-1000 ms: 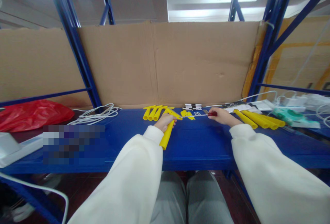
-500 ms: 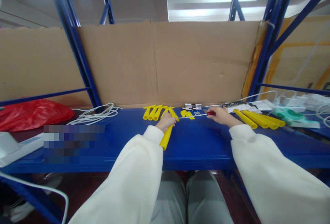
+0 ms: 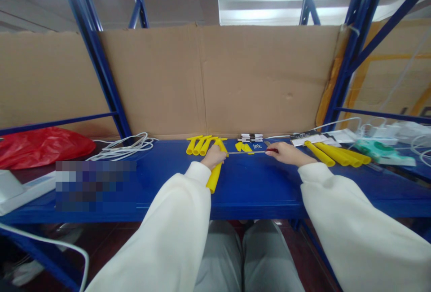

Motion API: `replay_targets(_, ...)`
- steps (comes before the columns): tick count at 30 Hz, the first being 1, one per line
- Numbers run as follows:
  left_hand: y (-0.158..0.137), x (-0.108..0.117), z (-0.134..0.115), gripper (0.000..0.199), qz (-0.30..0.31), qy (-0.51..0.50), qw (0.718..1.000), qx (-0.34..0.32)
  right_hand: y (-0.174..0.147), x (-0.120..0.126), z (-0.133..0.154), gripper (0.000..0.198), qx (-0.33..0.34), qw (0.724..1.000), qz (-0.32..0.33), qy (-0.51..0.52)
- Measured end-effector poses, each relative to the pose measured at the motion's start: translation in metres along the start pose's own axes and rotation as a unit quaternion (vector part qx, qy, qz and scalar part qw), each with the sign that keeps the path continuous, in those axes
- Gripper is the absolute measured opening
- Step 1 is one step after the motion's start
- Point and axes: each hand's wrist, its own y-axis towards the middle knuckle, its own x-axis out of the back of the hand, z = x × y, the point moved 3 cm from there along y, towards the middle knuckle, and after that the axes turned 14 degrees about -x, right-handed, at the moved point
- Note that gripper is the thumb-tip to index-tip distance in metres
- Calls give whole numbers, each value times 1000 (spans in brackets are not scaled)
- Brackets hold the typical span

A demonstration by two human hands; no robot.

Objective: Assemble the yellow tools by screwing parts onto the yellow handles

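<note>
My left hand (image 3: 211, 157) is closed round a yellow tapered handle (image 3: 214, 180) whose wide end points towards me. A yellow crosspiece (image 3: 221, 145) shows at its far end. In my right hand (image 3: 286, 154) is a screwdriver (image 3: 251, 152) with a dark red grip, held level. Its long metal shaft reaches left to the yellow part by my left fingers; the exact contact is too small to make out. Behind the shaft lie small yellow pieces (image 3: 243, 147) and tiny metal bits, likely screws (image 3: 257, 146).
Yellow T-shaped tools (image 3: 198, 147) lie left of my left hand. More yellow handles (image 3: 340, 155) rest at right, beside a green-white packet (image 3: 384, 150). Small black-and-white strips (image 3: 251, 137) are stacked at the back. White cable (image 3: 126, 148) and a red bag (image 3: 43, 147) lie left; cardboard (image 3: 235, 81) stands behind.
My right hand has moved slightly left and down, and the screwdriver now lies more level. My left hand has shifted slightly left with the yellow handle still in it.
</note>
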Motion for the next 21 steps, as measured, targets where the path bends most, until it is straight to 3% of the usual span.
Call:
replay_targets(11, -2, 5, -2, 11, -11, 32, 999, 18, -9, 3, 14, 30, -81, 997, 17, -6)
replay_targets(15, 0, 4, -1, 4, -8, 44, 999, 22, -7, 2, 13, 16, -63, 998, 2, -19)
replay_targets(21, -3, 6, -3, 12, -4, 61, 998, 13, -6, 3, 9, 6, 0, 999, -48, -24)
